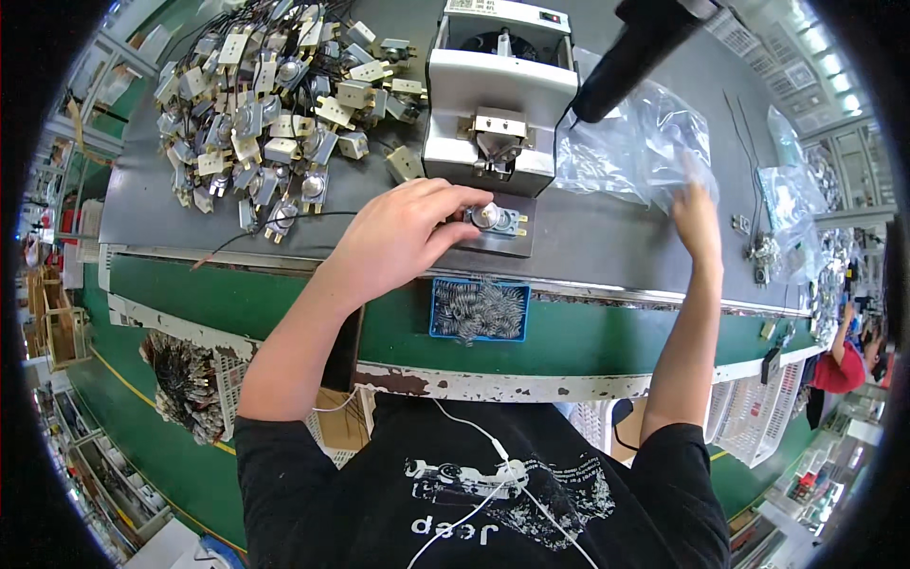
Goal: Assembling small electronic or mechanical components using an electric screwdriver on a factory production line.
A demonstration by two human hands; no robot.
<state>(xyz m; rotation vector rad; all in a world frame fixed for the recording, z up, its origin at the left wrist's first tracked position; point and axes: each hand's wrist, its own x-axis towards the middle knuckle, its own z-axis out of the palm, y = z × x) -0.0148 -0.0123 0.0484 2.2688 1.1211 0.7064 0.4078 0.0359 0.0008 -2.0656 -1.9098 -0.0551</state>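
Observation:
My left hand (403, 232) is closed, its thumb and forefinger pinching the round silver top of a small grey component with brass tabs (510, 223). That component rests on a flat metal plate (512, 248) in front of a white bench machine (493, 90). Over to the right, my right hand (697, 213) reaches to the near edge of a clear plastic bag (654, 142). Its fingers are blurred and partly lost against the film, so I cannot make out their grip. A dark wire (275, 223) runs out past my left wrist.
At the left lies a big heap of similar grey and cream components (265, 114) with black wires. A blue tray of small metal springs (479, 310) stands near the front edge. A black cylindrical tool (635, 62) hangs above the bag. White plastic baskets (758, 403) sit below the bench.

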